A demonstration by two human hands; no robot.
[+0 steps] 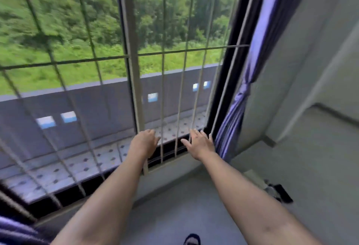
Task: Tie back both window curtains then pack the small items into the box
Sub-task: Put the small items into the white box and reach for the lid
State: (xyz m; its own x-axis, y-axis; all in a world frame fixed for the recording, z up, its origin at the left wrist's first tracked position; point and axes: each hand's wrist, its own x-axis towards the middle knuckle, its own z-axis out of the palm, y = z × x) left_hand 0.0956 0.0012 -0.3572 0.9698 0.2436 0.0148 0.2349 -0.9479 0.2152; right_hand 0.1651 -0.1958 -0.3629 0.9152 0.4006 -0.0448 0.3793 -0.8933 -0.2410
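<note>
The right curtain, blue-purple, hangs against the right side of the window and is gathered into a knot about halfway down. A corner of the left curtain shows at the bottom left edge. Both arms reach forward toward the lower window. My left hand is in front of the window's centre post with relaxed fingers and holds nothing. My right hand has its fingers spread, just left of the tied curtain's lower folds, and is empty. No box or small items are clearly seen.
A barred window grille fills the view, with a grey centre post. A grey wall stands to the right. Small dark objects lie on the floor by that wall. A dark shoe shows at the bottom edge.
</note>
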